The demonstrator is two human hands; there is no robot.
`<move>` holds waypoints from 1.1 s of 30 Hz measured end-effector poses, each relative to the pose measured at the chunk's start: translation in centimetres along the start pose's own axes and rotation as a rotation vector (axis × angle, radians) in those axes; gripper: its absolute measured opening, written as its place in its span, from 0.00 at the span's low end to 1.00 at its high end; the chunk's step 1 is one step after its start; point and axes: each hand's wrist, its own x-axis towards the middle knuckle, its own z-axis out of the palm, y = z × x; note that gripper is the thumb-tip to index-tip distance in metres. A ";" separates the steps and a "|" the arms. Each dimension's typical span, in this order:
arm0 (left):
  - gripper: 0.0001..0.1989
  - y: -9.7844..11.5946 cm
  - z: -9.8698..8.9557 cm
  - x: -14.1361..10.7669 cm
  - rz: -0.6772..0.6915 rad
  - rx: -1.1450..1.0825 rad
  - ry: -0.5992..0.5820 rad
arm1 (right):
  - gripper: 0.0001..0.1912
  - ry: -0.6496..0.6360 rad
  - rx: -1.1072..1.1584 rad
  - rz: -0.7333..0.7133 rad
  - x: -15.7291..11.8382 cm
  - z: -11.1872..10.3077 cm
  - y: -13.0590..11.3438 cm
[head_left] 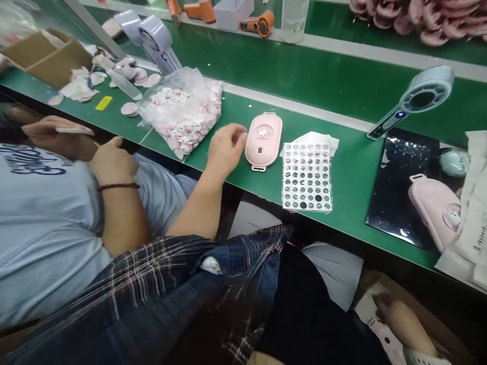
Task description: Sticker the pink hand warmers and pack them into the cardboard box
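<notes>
My left hand (225, 151) rests at the left edge of a pink oval device (262, 156) on the green bench. Its fingers are loosely curled, with a gap to the thumb and nothing between them. The device has a strap loop at each end, a white-and-pink cartoon figure in a round recess and a small dark square below it. Just right of it lies a sheet of round stickers (307, 177), two of the spots black. At the lower right, my right hand (395, 312) reaches into a cardboard box (437, 324), over a pink piece (386, 340). Its fingers are shadowed and blurred.
A clear bag of small cartoon figures (186, 119) lies to the left, before a co-worker's hands (114, 159). Rightward are a pale blue handheld fan (426, 91), a black sheet (399, 192) and another pink device (437, 210). Pink parts (429, 17) are heaped at the back.
</notes>
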 end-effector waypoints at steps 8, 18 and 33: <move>0.39 -2.2 4.7 1.3 -0.031 -0.040 -0.114 | 0.09 0.167 0.066 -0.328 10.7 -3.6 -17.2; 0.44 -2.2 1.5 -5.1 -0.175 -0.841 0.005 | 0.10 0.104 -0.200 -0.593 14.7 -0.7 -20.2; 0.29 2.2 2.3 -6.2 -0.315 -1.484 -0.243 | 0.06 0.075 -0.111 -0.563 14.9 -2.2 -20.2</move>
